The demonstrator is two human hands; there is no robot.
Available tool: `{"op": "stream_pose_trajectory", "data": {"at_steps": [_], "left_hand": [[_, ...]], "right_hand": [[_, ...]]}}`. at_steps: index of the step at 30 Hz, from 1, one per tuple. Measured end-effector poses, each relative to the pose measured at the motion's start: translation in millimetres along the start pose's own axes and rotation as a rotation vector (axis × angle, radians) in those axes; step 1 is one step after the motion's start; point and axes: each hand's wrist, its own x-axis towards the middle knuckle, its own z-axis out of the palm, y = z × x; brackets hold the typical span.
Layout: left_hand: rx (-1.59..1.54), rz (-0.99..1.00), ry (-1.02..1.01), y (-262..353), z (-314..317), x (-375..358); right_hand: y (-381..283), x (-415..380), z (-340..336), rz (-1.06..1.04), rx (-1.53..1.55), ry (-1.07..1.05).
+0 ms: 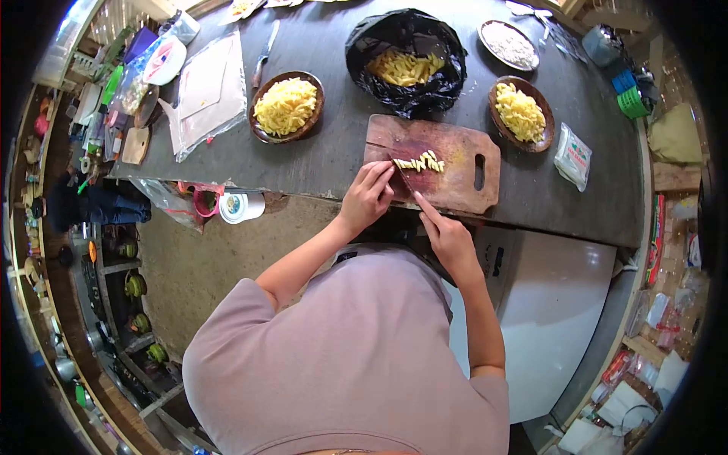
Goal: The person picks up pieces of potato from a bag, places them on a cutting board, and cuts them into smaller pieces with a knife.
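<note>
A wooden cutting board with a slot handle lies at the table's front edge, its middle stained dark red. On it is a short row of pale yellow cut strips. My right hand is closed round the handle of a knife, its blade slanting up and left to the row's left end. My left hand rests on the board's left edge beside the blade tip. Its fingers are curled together, and whatever they hold is hidden under them.
Bowls of yellow strips stand left and right of a black plastic bag holding more strips. A bowl of white stuff, a white packet and another knife lie on the table.
</note>
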Motion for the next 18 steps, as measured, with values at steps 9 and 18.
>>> {"op": "stream_pose_trajectory", "data": {"at_steps": [9, 18], "left_hand": [[-0.011, -0.002, -0.013, 3.1, -2.6, 1.7], [-0.016, -0.009, -0.003, 3.5, -3.8, 5.0]], "right_hand": [[-13.7, -40.5, -7.8, 0.124, 0.04, -0.021], [-14.8, -30.1, -16.4, 0.241, 0.209, 0.002]]}}
